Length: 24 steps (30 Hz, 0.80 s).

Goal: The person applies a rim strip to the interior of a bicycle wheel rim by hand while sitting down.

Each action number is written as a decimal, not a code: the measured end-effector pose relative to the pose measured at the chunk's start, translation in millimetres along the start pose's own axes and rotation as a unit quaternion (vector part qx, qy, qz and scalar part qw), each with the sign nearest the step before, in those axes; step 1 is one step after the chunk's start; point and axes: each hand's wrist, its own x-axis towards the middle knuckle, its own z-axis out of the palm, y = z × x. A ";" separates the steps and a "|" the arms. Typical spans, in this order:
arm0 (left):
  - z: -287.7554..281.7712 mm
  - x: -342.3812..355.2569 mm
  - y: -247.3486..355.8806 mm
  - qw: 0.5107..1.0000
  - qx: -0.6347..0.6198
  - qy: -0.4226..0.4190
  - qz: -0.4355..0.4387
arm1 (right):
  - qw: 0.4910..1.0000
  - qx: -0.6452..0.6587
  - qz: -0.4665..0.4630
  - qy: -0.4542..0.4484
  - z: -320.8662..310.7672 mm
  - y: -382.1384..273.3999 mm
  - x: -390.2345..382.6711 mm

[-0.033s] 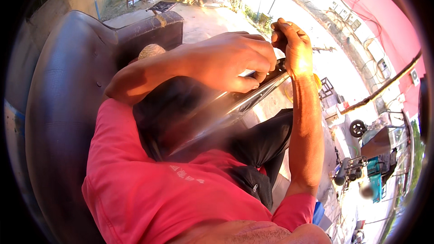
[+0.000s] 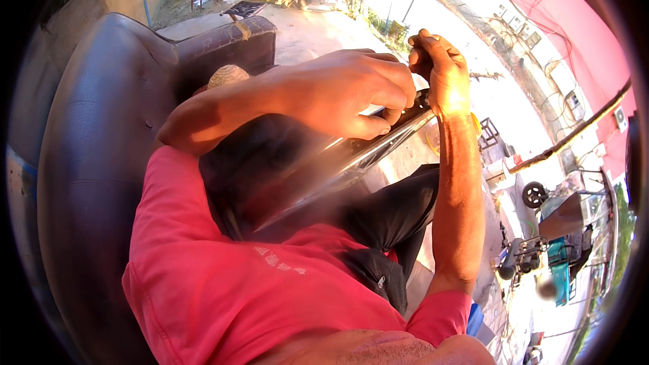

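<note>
My left hand [image 2: 368,91] reaches across from the left with its fingers curled toward the thumb. A small whitish patch shows between thumb and fingers, too hidden to name. Close beside it on the right, my right hand [image 2: 443,71] is raised, thumb and fingertips pressed together; anything in that pinch is too small to see. Under the hands runs a dark panel with shiny metal edging [image 2: 365,159], partly covered by the left hand and blurred by glare. It slants up toward the right hand's wrist.
A dark brown leather sofa [image 2: 88,182] curves along my left, with its worn armrest [image 2: 230,42] ahead. A tan, rough rounded thing [image 2: 228,76] sits behind my left forearm. At right lie a wooden pole [image 2: 574,128], a black wheel [image 2: 534,194] and machinery [image 2: 524,257].
</note>
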 end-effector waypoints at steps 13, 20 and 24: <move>-1.6 -0.6 -1.2 1.000 -0.010 -0.021 -0.004 | 1.000 0.013 -0.009 -0.015 -4.8 1.3 3.2; 1.9 0.1 -6.3 0.998 -0.058 -0.009 0.031 | 1.000 0.001 -0.008 -0.009 -5.3 0.8 3.7; 1.4 0.1 -4.9 0.999 -0.024 -0.016 0.018 | 1.000 0.009 -0.013 -0.011 -2.7 -0.1 2.2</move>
